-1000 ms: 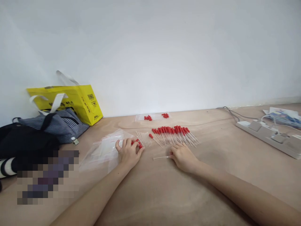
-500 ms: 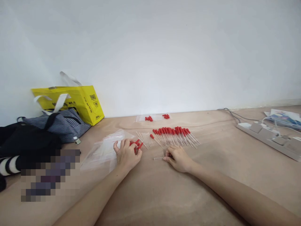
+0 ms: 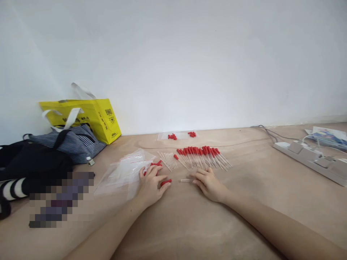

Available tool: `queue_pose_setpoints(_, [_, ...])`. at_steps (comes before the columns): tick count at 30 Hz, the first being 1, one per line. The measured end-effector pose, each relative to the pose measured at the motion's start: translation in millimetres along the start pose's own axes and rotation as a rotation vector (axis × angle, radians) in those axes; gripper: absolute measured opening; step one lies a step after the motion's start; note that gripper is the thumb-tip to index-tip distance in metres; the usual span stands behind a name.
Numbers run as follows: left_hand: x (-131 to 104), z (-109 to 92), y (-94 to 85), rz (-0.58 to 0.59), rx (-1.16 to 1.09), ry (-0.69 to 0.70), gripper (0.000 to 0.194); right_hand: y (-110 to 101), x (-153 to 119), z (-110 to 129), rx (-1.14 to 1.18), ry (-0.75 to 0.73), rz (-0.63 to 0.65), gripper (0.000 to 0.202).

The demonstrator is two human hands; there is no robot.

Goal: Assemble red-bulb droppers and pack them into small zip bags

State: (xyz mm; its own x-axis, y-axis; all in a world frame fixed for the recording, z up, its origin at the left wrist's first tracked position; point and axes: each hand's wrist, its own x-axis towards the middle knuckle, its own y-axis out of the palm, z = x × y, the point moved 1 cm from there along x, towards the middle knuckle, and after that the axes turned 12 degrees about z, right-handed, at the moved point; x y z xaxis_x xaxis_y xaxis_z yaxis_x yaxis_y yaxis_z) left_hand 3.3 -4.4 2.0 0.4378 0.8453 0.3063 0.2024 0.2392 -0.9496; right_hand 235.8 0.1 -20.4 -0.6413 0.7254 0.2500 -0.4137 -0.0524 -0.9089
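My left hand [image 3: 151,187] pinches a red rubber bulb [image 3: 166,182] between thumb and fingers. Beneath its other fingers lie more loose red bulbs [image 3: 156,164], partly covered by the hand. Facing it, my right hand [image 3: 210,185] has its fingers closed on a thin clear dropper tube [image 3: 185,180], which points left toward the bulb; the two are apart. Behind the hands lies a row of droppers with red bulbs [image 3: 200,151] on their clear stems. One bulbed dropper [image 3: 176,157] lies a little apart, left of that row. Several bare tubes [image 3: 168,159] lie beside it.
Clear zip bags [image 3: 130,169] lie left of my left hand. At the wall, a clear bag [image 3: 162,136] holds red bulbs. A yellow bag [image 3: 111,122], a striped bag [image 3: 78,144] and black cloth [image 3: 35,159] sit left. A power strip [image 3: 311,159] with cables stands right.
My left hand has drawn one red bulb out of the loose pile, toward the right and nearer me. The tube in my right hand has shifted slightly right.
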Motion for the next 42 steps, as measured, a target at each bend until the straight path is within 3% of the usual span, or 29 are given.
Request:
queue_pose_setpoints(4, [2.4, -8.5, 3.9, -0.061, -0.016, 0.040, 0.013, 2.6, 1.8, 9.2, -0.088, -0.030, -0.044, 0.021])
queue_pose_setpoints(10, [1.3, -24.4, 0.8, -0.112, -0.111, 0.060, 0.012, 6.5, 4.2, 18.2, -0.044, -0.041, -0.153, 0.021])
queue_pose_setpoints(24, [1.8, -28.0, 2.5, -0.206, -0.209, 0.103, 0.014, 8.8, 3.4, 27.8, -0.096, -0.070, -0.191, 0.021])
queue_pose_setpoints(29, [1.5, -30.2, 6.1, -0.150, -0.261, 0.049, 0.016, 12.1, 3.6, 34.7, -0.078, -0.137, -0.171, 0.025])
queue_pose_setpoints(33, [0.7, -33.8, 4.8, -0.145, -0.299, 0.107, 0.016, 11.4, 4.2, 43.3, -0.056, -0.221, -0.145, 0.025])
queue_pose_setpoints(42, [1.2, -23.8, 7.0, -0.134, -0.286, 0.031, 0.015, 1.7, 5.4, 33.4, 0.001, -0.076, -0.232, 0.022])
